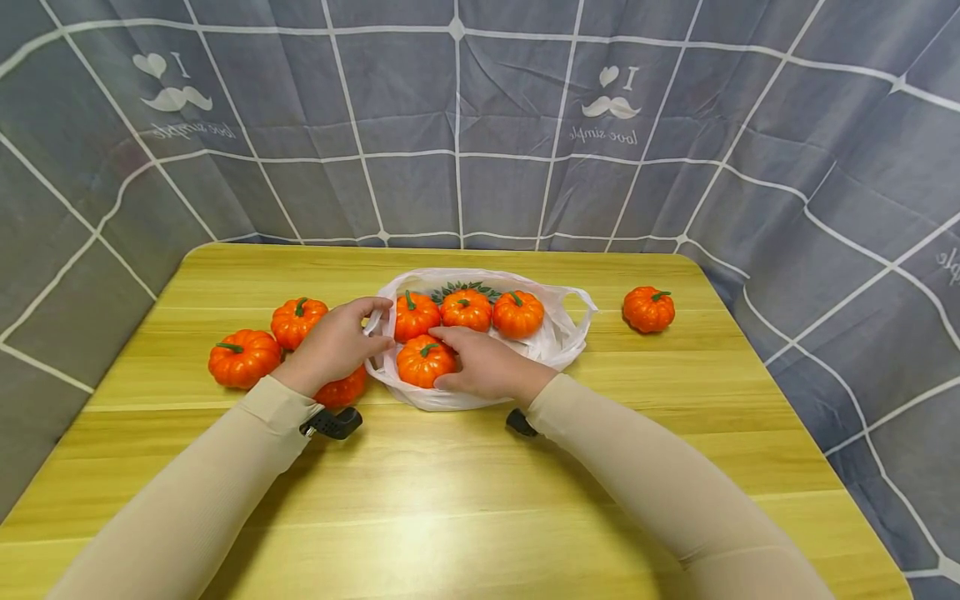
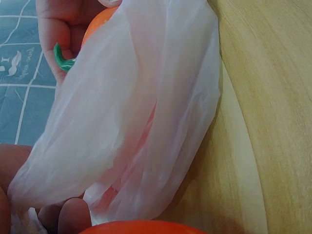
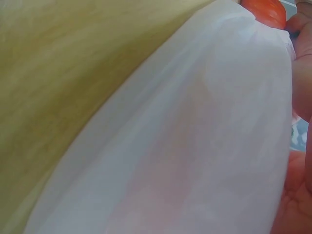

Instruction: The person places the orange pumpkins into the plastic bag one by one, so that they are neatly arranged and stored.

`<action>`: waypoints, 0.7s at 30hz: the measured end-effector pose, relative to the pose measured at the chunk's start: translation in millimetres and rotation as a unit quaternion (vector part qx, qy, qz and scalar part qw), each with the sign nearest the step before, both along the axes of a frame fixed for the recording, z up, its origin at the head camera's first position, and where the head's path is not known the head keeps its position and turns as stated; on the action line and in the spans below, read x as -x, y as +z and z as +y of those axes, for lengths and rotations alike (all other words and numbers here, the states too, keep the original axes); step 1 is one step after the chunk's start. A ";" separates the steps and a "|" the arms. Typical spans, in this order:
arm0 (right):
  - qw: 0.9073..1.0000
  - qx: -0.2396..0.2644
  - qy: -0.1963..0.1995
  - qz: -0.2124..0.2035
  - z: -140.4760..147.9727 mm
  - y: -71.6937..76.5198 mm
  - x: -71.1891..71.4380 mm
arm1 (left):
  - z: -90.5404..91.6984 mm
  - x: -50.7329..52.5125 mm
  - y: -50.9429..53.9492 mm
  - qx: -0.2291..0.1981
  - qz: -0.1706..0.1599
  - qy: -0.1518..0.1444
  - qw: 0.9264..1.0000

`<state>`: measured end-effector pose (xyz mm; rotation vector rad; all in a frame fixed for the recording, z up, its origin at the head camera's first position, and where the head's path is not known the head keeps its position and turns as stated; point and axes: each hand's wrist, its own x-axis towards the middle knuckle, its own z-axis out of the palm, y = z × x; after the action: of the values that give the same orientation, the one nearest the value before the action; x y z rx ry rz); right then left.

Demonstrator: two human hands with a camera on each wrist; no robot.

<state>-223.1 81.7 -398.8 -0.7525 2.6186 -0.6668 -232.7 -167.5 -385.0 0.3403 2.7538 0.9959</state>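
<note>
A white plastic bag [image 1: 558,346] lies spread open in the middle of the table, with several small orange pumpkins with green stems in it. Three of them, a left one [image 1: 415,320], a middle one [image 1: 467,313] and a right one [image 1: 518,317], sit in a row. My right hand [image 1: 489,363] holds the front pumpkin [image 1: 424,363] inside the bag, thumb and fingers around its right side. At the left rim, my left hand [image 1: 336,343] grips the plastic; in the left wrist view its fingers [image 2: 73,214] pinch the bag's edge. Plastic hides much of the right wrist view.
Left of the bag stand two loose pumpkins, one further left [image 1: 244,358] and one behind it [image 1: 298,322]. Another pumpkin [image 1: 341,390] is partly hidden under my left hand. A lone pumpkin [image 1: 648,309] stands at the right. A grey checked curtain [image 1: 510,100] surrounds the wooden table [image 1: 450,500].
</note>
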 end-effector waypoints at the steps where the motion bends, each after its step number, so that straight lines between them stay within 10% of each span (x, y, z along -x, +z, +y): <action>1: 1.000 0.001 0.000 0.000 -0.1 -0.1 0.2 | 0.0 0.0 0.0 -0.001 -0.002 0.000 1.000; 21: 0.998 0.051 -0.019 0.042 25.2 23.2 -4.8 | -1.3 0.8 -1.0 -0.013 -0.009 0.002 1.000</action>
<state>-218.3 106.9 -375.6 -0.7787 2.6983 -0.8010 -233.5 -168.9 -386.0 0.3294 2.7276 1.0325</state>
